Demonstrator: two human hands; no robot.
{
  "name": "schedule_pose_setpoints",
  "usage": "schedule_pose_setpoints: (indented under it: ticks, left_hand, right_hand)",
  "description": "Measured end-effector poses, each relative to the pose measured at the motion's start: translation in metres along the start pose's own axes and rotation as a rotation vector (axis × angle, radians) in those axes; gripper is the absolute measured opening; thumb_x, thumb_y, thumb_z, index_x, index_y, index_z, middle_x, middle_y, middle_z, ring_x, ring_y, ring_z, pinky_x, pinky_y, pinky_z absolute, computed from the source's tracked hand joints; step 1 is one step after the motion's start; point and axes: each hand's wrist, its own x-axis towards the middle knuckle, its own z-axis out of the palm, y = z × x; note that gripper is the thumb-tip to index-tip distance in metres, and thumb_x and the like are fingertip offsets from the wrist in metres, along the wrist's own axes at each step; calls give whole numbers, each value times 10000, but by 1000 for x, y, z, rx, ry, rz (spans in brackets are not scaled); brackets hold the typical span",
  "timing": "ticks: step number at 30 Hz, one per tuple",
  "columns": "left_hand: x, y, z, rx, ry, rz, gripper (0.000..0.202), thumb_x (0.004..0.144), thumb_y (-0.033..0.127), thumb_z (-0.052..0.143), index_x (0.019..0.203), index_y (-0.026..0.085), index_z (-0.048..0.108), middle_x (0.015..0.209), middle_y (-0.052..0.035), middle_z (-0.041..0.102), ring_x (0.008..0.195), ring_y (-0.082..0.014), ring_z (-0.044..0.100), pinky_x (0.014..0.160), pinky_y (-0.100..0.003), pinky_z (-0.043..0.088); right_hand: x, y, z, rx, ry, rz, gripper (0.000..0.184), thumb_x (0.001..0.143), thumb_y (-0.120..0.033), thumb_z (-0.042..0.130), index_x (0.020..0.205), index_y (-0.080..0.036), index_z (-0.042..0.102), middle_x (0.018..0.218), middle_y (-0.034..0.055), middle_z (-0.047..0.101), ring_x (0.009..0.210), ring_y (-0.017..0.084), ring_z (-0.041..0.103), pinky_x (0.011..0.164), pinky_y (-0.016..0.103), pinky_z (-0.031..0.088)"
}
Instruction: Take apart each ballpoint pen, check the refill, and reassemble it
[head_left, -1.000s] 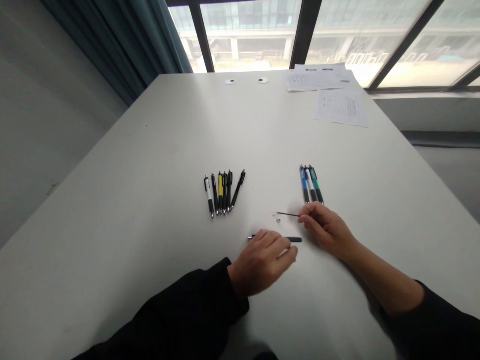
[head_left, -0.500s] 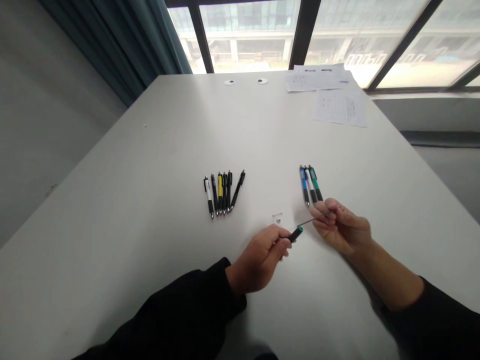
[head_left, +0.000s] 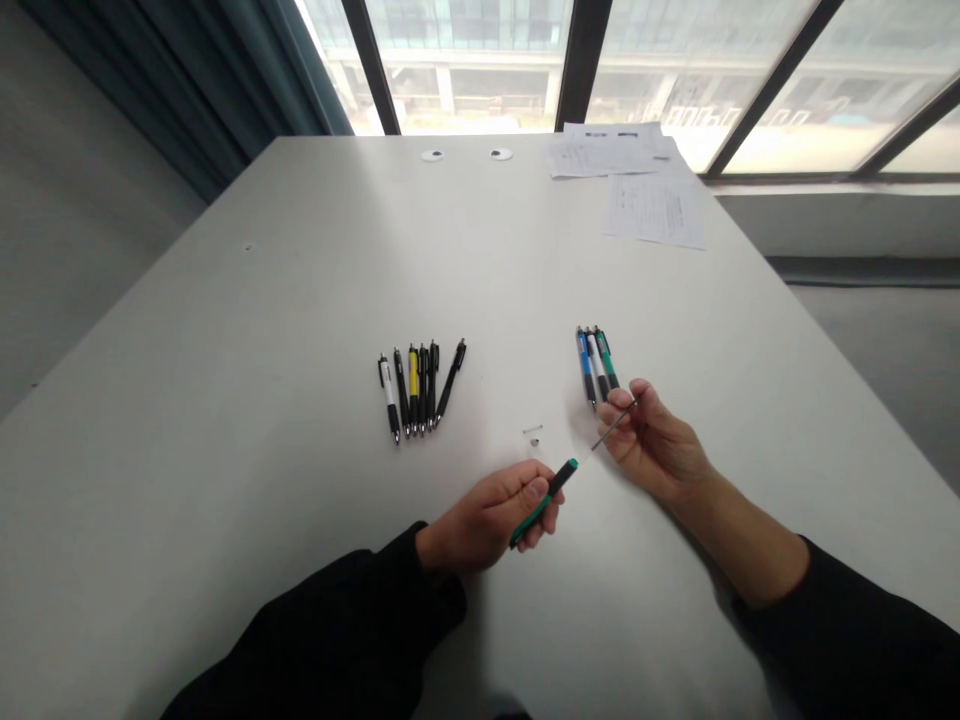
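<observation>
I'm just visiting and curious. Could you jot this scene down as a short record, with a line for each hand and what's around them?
Left hand: holds a green-and-black plastic pen barrel
Right hand: pinches a thin metal pen refill
Nearby: two tiny pale parts; three blue, white and green pens
Farther: six black, yellow and white pens
Surface: white table

left hand [head_left: 487, 520] to right hand [head_left: 652, 440] gap | small parts [head_left: 534, 438] | pens [head_left: 596, 366] ahead

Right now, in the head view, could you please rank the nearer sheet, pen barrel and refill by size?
Printed sheet, green-trimmed pen barrel, thin refill; fingers partly hide the refill, so its rank is less sure.
</observation>
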Motion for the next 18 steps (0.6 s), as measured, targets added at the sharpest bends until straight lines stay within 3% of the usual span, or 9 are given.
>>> schedule_pose_setpoints:
  ticks: [10,14,18]
  left_hand:
    - [1,-1,-1,23,8,-49,437,949,575,531,942,139,561,753,-14,584,525,-71,483,470,-207,363]
    - [2,-2,-2,22,14,-52,437,948,577,530,965,141,562,753,-9,583,522,-69,484,466,-201,369]
    - [2,-1,-2,28,0,-49,428,953,564,531,966,138,568,757,-11,586,529,-69,496,469,-197,376]
  right_hand:
    - [-4,4,0,-210,-52,-30,181,787,-414,825,851,-287,713,810,-11,634,594,100,515,474,217,421]
    - [-6,8,-1,-361,-202,-29,149,796,-345,827,872,-228,775,874,37,683,546,81,535,452,220,413]
    - [-8,8,-1,-640,-344,-36,160,815,-257,809,966,-203,814,1015,89,702,608,90,588,524,235,470]
